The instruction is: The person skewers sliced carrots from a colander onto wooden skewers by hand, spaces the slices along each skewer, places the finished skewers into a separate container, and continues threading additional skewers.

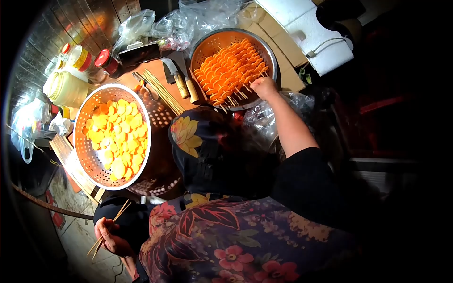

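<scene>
My left hand (112, 239) is closed around a few bare bamboo skewers (121, 211), low at the left beside my knee. At the upper right, my right hand (265, 88) pinches the stick end of a carrot skewer at the edge of a pile of carrot skewers (231, 70). These orange slices threaded on sticks lie in rows in a round metal colander (272, 53). On the left, a second, white-rimmed colander (81, 158) holds many loose carrot slices (123, 134). A bundle of bare skewers (163, 91) lies between the two colanders.
Two wooden-handled knives (180, 85) lie close to the skewer colander. A phone (140, 54), a red-lidded jar (107, 62) and a pale plastic jar (64, 89) stand behind. Clear plastic bags (188, 21) and a white foam box (306, 35) are at the back.
</scene>
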{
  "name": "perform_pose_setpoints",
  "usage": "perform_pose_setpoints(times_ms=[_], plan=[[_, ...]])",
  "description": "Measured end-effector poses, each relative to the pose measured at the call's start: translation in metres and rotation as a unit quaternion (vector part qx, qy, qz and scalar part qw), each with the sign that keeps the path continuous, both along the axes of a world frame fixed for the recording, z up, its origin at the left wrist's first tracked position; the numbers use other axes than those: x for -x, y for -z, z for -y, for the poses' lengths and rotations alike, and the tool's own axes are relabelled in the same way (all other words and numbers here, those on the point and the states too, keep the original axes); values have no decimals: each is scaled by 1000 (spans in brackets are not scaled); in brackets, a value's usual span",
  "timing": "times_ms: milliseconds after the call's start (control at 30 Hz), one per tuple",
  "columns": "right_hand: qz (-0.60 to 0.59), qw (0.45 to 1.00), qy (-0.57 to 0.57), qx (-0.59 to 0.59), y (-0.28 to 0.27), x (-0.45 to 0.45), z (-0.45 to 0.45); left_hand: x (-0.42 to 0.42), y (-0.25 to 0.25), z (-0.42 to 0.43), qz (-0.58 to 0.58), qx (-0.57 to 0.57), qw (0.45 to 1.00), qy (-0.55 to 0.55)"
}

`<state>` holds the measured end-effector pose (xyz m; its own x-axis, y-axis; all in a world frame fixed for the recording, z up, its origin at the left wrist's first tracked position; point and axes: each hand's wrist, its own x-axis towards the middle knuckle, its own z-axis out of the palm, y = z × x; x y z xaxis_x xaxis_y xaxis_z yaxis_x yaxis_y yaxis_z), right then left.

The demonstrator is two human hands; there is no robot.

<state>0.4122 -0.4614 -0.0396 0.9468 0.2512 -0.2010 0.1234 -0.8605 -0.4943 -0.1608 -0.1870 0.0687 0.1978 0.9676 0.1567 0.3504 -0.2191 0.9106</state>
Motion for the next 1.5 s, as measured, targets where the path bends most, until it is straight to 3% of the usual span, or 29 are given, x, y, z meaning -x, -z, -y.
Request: perform_pose_setpoints(times_ms=[67, 300, 367, 400, 700, 767, 800, 867, 933, 1000, 1100, 1133, 1167, 1200, 1267, 1367, 1500], plan=[[-52, 998, 14, 11, -1, -3, -1, -1, -1, 1, -3, 3, 1000, -5], [-7, 996, -18, 92, 7, -16, -12, -1, -5, 3, -7, -12, 1000, -6], [-171, 981, 52, 72, -8, -13, -19, -1, -7, 4, -8, -12, 1000, -9], [-170, 982, 50, 72, -8, -13, -19, -1, -8, 5, -9, -13, 1000, -11], [-89, 988, 81, 92, -6, -10, -13, 12, -5, 7, 32, 10, 999, -24], [95, 976, -78, 179, 1, -23, -12, 15, -5, 7, 48, 21, 998, -26], [96, 976, -80, 177, -14, -16, -16, 16, -5, 7, 64, 34, 997, -25], [-54, 991, -72, -103, -82, 21, -36, 15, -8, 8, 82, 39, 995, -32], [-29, 943, -192, -269, -124, 53, -55, 20, -8, 7, 147, 91, 983, -54], [36, 847, -347, -400, -186, 117, -74, 43, 2, -3, 234, 138, 962, 26], [55, 726, -536, -428, -269, 210, -75, 33, -10, 8, 244, 117, 962, 27], [78, 666, -604, -431, -284, 233, -73, 28, -16, 14, 250, 107, 962, 28], [173, 468, -596, -629, -280, 261, -87, 27, -13, 14, 186, 29, 980, 60], [167, 462, -598, -634, -292, 273, -88, 26, -11, 14, 118, -46, 988, 93], [-61, 320, -725, -607, -327, 292, -86, 15, -36, 33, 264, 125, 955, 52], [-202, 301, -751, -552, -343, 303, -71, 19, -41, 43, 250, 117, 958, 75], [-253, 309, -747, -532, -350, 309, -57, 27, -38, 48, 267, 156, 948, 70]])
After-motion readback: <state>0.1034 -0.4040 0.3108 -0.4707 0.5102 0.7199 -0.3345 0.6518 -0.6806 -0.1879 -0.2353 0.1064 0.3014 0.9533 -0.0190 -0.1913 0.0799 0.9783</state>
